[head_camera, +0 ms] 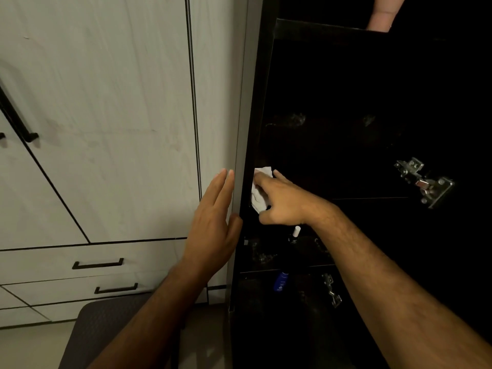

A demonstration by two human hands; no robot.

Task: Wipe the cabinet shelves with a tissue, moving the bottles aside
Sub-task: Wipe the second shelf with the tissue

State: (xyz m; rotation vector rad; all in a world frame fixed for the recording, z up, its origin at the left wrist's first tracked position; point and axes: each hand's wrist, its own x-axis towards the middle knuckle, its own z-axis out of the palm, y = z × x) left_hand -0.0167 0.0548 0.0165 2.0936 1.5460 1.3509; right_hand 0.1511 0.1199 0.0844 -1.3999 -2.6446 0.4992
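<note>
The right hand reached into the dark cabinet, its fingers curled round a crumpled white tissue and pressing it against the inner face of the cabinet's left wall, near the front edge, apparently to wipe there. The left hand lay flat on the pale outer side panel, fingers straight and close together, thumb hooked at the front edge, probably to steady the body. On the shelves below stood a small white-capped bottle and a blue bottle, both near the front edges; neither looked moved aside yet. Metal hinges showed at the right wall. Shelf surfaces were too dark to judge cleanliness.
</note>
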